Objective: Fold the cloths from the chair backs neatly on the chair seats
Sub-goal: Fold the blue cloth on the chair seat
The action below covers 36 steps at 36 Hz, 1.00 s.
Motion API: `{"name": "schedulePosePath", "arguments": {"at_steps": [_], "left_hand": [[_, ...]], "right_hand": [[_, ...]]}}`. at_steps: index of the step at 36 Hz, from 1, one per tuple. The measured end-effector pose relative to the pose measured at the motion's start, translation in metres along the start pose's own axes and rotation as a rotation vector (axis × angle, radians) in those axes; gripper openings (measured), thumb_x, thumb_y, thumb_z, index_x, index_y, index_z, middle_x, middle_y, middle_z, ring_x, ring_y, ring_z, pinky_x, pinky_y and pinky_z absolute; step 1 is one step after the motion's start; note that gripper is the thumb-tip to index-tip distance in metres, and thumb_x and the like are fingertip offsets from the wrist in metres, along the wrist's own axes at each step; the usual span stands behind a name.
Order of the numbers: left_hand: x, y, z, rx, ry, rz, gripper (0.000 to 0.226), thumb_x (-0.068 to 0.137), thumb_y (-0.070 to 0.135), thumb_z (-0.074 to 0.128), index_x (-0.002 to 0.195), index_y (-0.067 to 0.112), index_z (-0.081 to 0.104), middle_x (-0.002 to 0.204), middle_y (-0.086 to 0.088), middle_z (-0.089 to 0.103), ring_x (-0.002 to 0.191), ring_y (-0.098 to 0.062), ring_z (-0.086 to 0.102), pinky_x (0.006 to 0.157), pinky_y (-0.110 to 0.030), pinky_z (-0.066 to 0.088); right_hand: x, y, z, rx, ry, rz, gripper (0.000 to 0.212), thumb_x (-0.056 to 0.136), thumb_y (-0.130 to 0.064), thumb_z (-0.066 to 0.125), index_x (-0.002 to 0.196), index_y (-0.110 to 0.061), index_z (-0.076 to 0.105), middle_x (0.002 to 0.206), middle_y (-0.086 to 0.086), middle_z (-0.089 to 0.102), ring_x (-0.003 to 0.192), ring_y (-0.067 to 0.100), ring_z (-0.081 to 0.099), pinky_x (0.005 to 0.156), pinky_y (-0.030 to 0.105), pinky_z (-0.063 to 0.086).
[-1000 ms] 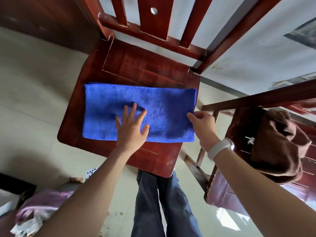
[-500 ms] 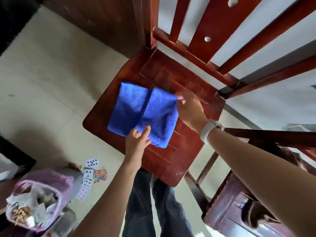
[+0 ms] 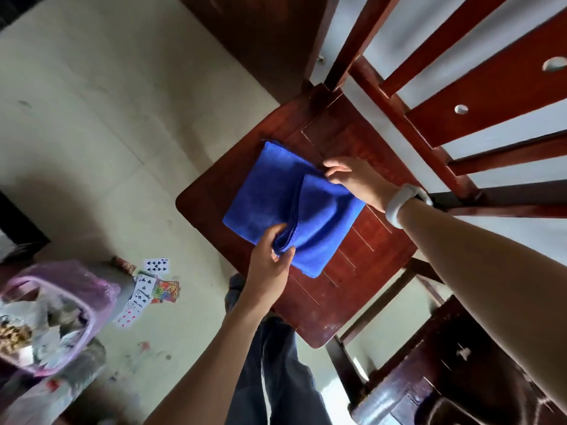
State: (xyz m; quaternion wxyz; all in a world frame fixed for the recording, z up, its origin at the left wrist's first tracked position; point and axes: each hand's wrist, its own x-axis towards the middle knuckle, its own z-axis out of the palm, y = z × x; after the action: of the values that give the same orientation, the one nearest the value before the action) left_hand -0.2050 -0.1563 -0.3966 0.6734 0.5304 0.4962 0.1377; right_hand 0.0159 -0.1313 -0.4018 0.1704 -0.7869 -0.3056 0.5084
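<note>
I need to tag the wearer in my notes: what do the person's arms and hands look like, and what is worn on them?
Both forearms are bare, with no sleeves or gloves in view. The right hand has a smooth white wristband around its wrist. The left hand wears nothing: no band, watch or ring shows.

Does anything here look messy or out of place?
Yes: playing cards lie scattered on the floor beside a pink-lined bin, some face up, in no order. On the chair seat, the blue cloth is only half folded, its top flap askew.
</note>
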Motion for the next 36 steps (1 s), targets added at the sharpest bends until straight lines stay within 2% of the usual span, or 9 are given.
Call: {"name": "schedulePosePath", "arguments": {"at_steps": [4,10,13,18,22,26,28,31,36], "left_hand": [[0.004,0.007,-0.005,-0.017,0.029,-0.054,0.046,0.074,0.014,0.048,0.12,0.011,0.053,0.11,0.005,0.059,0.101,0.002,0.056,0.089,-0.009,0.04],[0.015,0.009,-0.008,0.081,0.175,-0.265,0.047,0.074,0.037,0.055,0.115,0.014,0.06,0.102,0.0,0.065,0.097,-0.02,0.061,0.088,-0.04,0.05],[0.017,0.002,-0.008,0.204,0.213,-0.261,0.027,0.086,0.019,0.056,0.112,0.01,0.062,0.106,-0.007,0.066,0.099,-0.024,0.06,0.086,-0.025,0.044],[0.015,-0.002,-0.009,0.318,0.245,-0.198,0.025,0.086,0.008,0.055,0.11,0.008,0.063,0.103,-0.008,0.067,0.096,-0.023,0.059,0.072,-0.011,0.032],[0.011,0.001,-0.011,0.319,0.243,-0.171,0.025,0.086,0.007,0.055,0.11,0.007,0.063,0.101,-0.008,0.068,0.093,-0.022,0.06,0.071,-0.01,0.032],[0.008,0.003,-0.014,0.273,0.262,-0.205,0.024,0.086,0.008,0.055,0.108,0.006,0.064,0.098,-0.007,0.067,0.082,-0.014,0.054,0.069,-0.013,0.033],[0.006,0.004,-0.016,0.25,0.281,-0.207,0.022,0.087,0.008,0.055,0.106,0.006,0.065,0.097,-0.007,0.067,0.083,-0.015,0.056,0.068,-0.014,0.034],[0.005,0.006,-0.019,0.22,0.317,-0.216,0.02,0.088,0.013,0.056,0.104,0.006,0.065,0.094,-0.005,0.066,0.082,-0.014,0.056,0.068,-0.016,0.036],[0.013,0.008,-0.029,0.251,0.401,-0.239,0.022,0.09,0.018,0.055,0.104,0.003,0.063,0.087,0.0,0.059,0.077,-0.012,0.05,0.057,-0.001,0.034]], "right_hand": [[0.004,-0.012,0.002,-0.177,-0.078,0.017,0.036,0.089,-0.01,0.051,0.125,-0.008,0.054,0.124,0.011,0.058,0.112,0.019,0.053,0.106,0.034,0.036],[0.004,-0.02,0.016,-0.705,0.04,-0.046,0.039,0.089,-0.039,0.049,0.118,-0.013,0.053,0.123,0.008,0.056,0.118,0.031,0.048,0.1,0.044,0.038],[0.006,-0.02,0.023,-0.821,0.065,-0.032,0.045,0.088,-0.044,0.048,0.122,-0.016,0.049,0.126,0.006,0.054,0.122,0.031,0.042,0.104,0.046,0.032],[0.006,-0.023,0.025,-0.739,0.047,-0.01,0.032,0.084,-0.036,0.056,0.109,-0.017,0.057,0.119,0.009,0.053,0.119,0.031,0.043,0.099,0.045,0.032],[-0.001,-0.026,0.018,-0.501,-0.002,-0.059,0.015,0.083,-0.025,0.059,0.079,-0.015,0.049,0.09,0.005,0.05,0.088,0.025,0.051,0.083,0.038,0.04],[-0.006,-0.029,0.009,-0.308,-0.072,-0.069,0.026,0.086,-0.021,0.061,0.1,0.0,0.057,0.088,0.005,0.052,0.081,0.017,0.047,0.075,0.03,0.038],[-0.005,-0.03,0.007,-0.251,-0.043,-0.08,0.029,0.087,-0.02,0.06,0.092,0.009,0.056,0.077,0.006,0.048,0.073,0.017,0.042,0.066,0.028,0.034],[-0.002,-0.038,0.006,-0.197,0.02,-0.109,0.023,0.087,-0.017,0.059,0.072,-0.004,0.048,0.062,-0.002,0.036,0.061,0.012,0.033,0.053,0.022,0.027],[0.011,-0.055,0.016,-0.208,0.061,-0.222,0.029,0.086,-0.016,0.061,0.065,-0.022,0.042,0.062,-0.008,0.04,0.057,0.005,0.037,0.054,0.014,0.03]]}}
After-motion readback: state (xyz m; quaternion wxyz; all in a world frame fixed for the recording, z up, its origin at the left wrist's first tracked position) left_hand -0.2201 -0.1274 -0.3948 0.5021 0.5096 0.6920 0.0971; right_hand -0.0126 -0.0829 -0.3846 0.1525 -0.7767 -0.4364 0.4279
